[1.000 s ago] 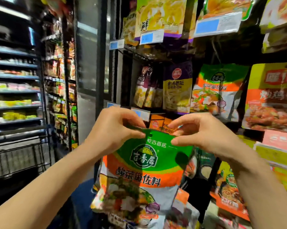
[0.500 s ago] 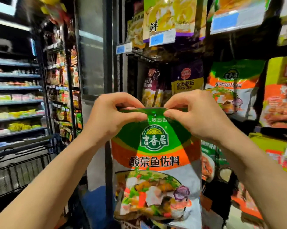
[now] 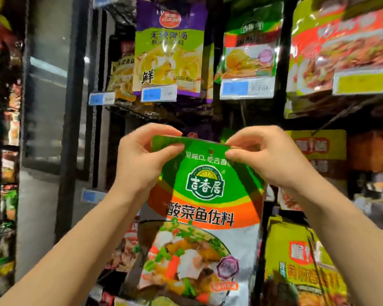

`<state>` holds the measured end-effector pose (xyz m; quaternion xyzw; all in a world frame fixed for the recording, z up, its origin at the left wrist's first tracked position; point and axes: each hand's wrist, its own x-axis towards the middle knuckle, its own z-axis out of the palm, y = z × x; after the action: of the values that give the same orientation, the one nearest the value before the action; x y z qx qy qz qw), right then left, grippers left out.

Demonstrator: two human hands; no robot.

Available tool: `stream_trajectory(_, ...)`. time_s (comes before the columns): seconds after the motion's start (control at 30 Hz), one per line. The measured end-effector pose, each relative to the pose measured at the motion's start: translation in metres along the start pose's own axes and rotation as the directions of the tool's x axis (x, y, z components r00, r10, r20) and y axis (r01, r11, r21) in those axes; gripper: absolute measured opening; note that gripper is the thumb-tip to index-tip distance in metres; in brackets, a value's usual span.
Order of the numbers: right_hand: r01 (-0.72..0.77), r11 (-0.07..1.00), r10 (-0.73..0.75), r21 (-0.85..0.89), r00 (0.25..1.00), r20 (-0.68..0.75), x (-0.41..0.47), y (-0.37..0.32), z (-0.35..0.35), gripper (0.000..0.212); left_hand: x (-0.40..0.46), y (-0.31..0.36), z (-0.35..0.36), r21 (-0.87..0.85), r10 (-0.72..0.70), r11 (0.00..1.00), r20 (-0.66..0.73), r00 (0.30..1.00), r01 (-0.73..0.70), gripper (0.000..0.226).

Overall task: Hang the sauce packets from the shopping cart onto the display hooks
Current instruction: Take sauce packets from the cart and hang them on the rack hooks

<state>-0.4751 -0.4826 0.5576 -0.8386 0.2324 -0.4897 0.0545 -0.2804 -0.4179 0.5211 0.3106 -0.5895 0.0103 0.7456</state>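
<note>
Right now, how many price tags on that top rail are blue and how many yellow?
Blue tags: 3, left, middle, right
Yellow tags: 1
Total: 4

Up it goes! The sauce packet [image 3: 204, 208], slanted and low a second ago, now hangs square and higher in front of the display. The left hand [image 3: 139, 160] and right hand [image 3: 267, 160] have both climbed with it, each grip now closed in on the top edge beside the hang hole [image 3: 211, 151], which shows clear between the thumbs. The view has tilted upward too: the purple-topped packet [image 3: 169, 47] and the blue price tags [image 3: 158, 93] on the upper row now sit lower and larger, while the far aisle shelves on the left have slid out of sight.
</note>
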Motion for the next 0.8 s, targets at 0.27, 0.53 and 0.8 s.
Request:
stream_trajectory(0.27, -0.049, 0.941, 0.110, 0.334, 0.980, -0.167, 0.022, 0.038, 0.005, 0.026, 0.046, -0.034, 0.028, 0.032, 0.091, 0.995, -0.019, 0.996, -0.091, 0.022)
stream_trajectory(0.53, -0.020, 0.928, 0.146, 0.372, 0.938, -0.314, 0.060, 0.051, -0.014, 0.020, 0.095, -0.046, 0.056, -0.006, 0.142, 0.990, -0.095, 0.985, -0.143, 0.023)
stream_trajectory(0.8, -0.082, 0.970, 0.200, 0.231, 0.811, -0.549, 0.063, 0.057, -0.021, 0.042, 0.112, -0.074, 0.084, -0.146, 0.074, 0.986, -0.051, 0.996, -0.080, 0.022)
